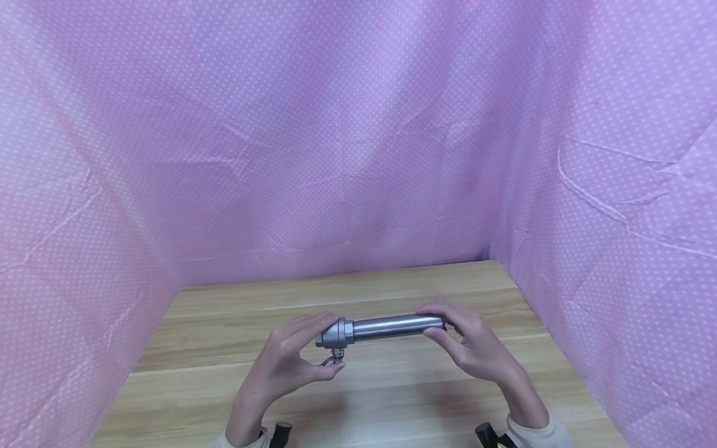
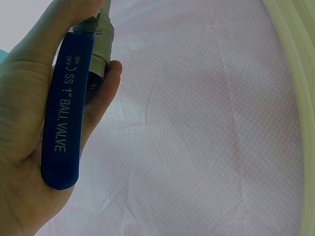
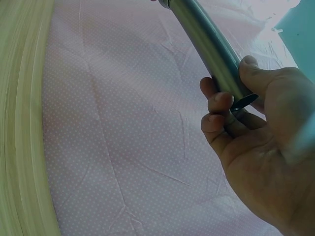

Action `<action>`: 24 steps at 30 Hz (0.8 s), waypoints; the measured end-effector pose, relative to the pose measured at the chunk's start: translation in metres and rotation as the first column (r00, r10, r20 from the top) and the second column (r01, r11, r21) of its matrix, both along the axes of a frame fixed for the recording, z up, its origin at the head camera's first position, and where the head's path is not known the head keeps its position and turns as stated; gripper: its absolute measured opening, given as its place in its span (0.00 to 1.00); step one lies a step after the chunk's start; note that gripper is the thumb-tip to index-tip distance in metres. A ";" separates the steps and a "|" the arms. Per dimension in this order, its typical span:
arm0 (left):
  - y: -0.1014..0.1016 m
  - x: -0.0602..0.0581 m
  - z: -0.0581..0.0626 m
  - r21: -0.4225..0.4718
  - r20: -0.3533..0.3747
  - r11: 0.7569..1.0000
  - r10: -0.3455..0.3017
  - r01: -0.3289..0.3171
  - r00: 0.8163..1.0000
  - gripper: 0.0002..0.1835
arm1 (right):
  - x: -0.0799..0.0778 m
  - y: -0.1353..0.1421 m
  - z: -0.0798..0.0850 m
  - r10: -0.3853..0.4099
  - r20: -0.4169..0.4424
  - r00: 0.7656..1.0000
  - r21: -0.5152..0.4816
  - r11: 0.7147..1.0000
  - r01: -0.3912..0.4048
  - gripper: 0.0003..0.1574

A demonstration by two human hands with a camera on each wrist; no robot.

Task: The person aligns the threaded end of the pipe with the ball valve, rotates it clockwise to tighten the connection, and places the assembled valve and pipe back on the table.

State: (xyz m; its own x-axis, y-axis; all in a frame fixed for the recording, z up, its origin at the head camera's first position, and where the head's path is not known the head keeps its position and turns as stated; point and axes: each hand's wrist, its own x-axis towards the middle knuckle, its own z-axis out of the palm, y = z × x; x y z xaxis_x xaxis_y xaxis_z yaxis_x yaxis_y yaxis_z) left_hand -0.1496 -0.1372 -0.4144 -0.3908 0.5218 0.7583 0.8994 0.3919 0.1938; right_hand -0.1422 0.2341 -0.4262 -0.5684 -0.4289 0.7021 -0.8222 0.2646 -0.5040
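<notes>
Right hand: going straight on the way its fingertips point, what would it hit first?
Beyond the metal tube it already grips, the right hand would probably meet the valve in the left hand, though depth is hard to judge.

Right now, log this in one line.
left hand: holds ball valve | right hand: holds metal pipe | pipe meets valve, threading unclear

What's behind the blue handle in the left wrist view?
The left hand and metal valve body show past the edges of the blue handle, with pink dotted cloth farther back. What lies directly behind the handle is covered.
</notes>
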 end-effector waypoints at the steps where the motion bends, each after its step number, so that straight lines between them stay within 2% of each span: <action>1: 0.000 0.000 0.000 0.000 -0.001 1.000 0.000 0.000 1.000 0.47 | 0.000 0.000 0.000 0.000 0.009 1.000 0.000 1.000 0.000 0.32; 12: 0.000 -0.001 -0.001 0.001 -0.001 1.000 -0.007 0.007 1.000 0.47 | 0.001 0.000 0.001 0.023 0.044 0.999 -0.012 1.000 -0.023 0.34; 19: 0.000 -0.001 -0.001 0.000 -0.003 1.000 -0.009 0.009 1.000 0.47 | 0.002 -0.001 0.001 0.003 -0.012 1.000 0.008 1.000 -0.003 0.34; 24: 0.000 -0.001 -0.001 0.001 -0.005 1.000 -0.006 0.006 1.000 0.47 | 0.002 -0.001 0.001 -0.010 -0.019 1.000 0.020 1.000 0.011 0.34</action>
State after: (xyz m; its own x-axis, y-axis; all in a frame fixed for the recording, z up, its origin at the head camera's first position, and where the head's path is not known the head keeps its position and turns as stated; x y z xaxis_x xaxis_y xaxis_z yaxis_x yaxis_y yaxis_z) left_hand -0.1506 -0.1369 -0.4152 -0.3837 0.5237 0.7606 0.9028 0.3860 0.1896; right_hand -0.1405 0.2333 -0.4247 -0.5599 -0.4371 0.7038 -0.8285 0.2833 -0.4831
